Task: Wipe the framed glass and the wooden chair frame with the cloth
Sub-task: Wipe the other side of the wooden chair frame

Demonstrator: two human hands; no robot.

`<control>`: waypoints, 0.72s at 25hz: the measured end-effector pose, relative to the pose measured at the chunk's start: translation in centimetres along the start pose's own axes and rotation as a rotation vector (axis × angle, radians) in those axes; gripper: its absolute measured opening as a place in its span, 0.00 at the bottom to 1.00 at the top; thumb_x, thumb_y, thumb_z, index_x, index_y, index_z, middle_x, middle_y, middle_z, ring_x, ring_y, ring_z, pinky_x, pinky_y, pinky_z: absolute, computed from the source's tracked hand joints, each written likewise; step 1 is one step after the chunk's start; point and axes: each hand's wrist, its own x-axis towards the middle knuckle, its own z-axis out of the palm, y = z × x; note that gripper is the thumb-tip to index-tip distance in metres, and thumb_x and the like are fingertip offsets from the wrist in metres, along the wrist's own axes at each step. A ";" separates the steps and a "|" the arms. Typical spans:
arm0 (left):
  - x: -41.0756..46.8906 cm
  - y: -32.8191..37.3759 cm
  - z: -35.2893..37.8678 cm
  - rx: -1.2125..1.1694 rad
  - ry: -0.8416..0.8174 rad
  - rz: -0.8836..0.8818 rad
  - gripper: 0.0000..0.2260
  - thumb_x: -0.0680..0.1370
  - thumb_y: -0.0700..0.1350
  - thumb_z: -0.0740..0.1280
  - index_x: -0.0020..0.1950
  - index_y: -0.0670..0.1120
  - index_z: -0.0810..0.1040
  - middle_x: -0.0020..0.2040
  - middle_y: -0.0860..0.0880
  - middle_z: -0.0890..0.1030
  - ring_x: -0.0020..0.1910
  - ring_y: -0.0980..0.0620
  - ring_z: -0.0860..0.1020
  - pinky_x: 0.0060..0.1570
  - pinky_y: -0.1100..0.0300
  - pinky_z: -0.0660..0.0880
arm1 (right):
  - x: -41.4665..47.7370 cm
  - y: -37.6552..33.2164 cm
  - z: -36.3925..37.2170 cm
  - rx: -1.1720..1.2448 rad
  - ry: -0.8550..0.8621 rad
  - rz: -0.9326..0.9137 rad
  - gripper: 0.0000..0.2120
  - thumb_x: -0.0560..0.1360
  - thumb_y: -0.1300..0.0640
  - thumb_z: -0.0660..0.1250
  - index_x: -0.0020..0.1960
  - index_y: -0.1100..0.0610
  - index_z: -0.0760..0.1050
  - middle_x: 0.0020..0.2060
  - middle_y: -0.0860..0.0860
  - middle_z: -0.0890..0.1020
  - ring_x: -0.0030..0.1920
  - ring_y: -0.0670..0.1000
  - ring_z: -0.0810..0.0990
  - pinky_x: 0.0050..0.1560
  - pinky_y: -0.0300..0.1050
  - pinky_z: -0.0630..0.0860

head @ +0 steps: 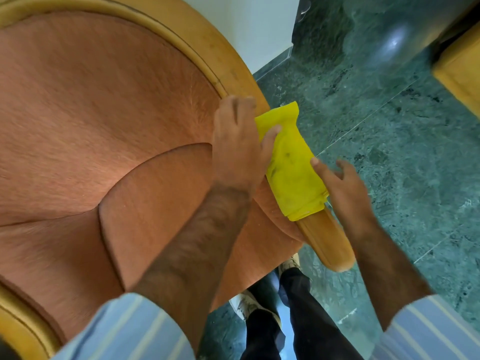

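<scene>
Head cam: I see the yellow cloth (pixel 292 167) draped over the wooden armrest (pixel 324 242) on the chair's right side, beside the orange upholstery (pixel 104 105). Left hand (pixel 240 146) lies flat on the cloth's upper end, fingers spread, thumb pressing the fabric. Right hand (pixel 340 185) looks loosely open w/ thumb touching the cloth's outer edge; fingers blurred, can't tell if they pinch. Green marble floor (pixel 389 126) beyond.
</scene>
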 end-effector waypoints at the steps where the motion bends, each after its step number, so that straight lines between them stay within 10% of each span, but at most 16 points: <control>1: -0.5 0.5 0.3 -0.138 0.044 -0.171 0.24 0.75 0.51 0.76 0.62 0.37 0.76 0.60 0.38 0.78 0.59 0.39 0.78 0.61 0.46 0.74 | 0.0 0.7 -0.8 0.045 -0.067 0.098 0.38 0.72 0.30 0.69 0.69 0.58 0.76 0.66 0.57 0.82 0.67 0.58 0.80 0.64 0.55 0.74; 5: -1.3 0.9 1.1 -0.413 0.015 -0.633 0.21 0.73 0.49 0.79 0.60 0.41 0.77 0.39 0.52 0.78 0.43 0.50 0.80 0.49 0.55 0.78 | -0.6 0.4 -1.6 0.184 -0.095 0.117 0.17 0.70 0.44 0.79 0.47 0.58 0.85 0.44 0.51 0.89 0.48 0.50 0.86 0.52 0.55 0.80; 9: -2.2 -1.3 -1.0 -0.740 0.038 -0.715 0.11 0.76 0.43 0.76 0.56 0.40 0.84 0.48 0.44 0.86 0.48 0.45 0.85 0.54 0.49 0.83 | -1.7 -2.2 -1.3 0.429 -0.068 0.011 0.05 0.72 0.53 0.79 0.46 0.52 0.86 0.46 0.49 0.91 0.49 0.51 0.89 0.52 0.53 0.86; 18: -15.9 -13.4 -16.8 -1.322 0.349 -0.847 0.10 0.75 0.35 0.69 0.54 0.46 0.81 0.47 0.49 0.87 0.48 0.53 0.85 0.45 0.59 0.83 | -9.7 -11.7 9.8 0.553 -0.661 -0.046 0.23 0.66 0.60 0.77 0.60 0.58 0.81 0.53 0.53 0.90 0.56 0.54 0.88 0.50 0.51 0.88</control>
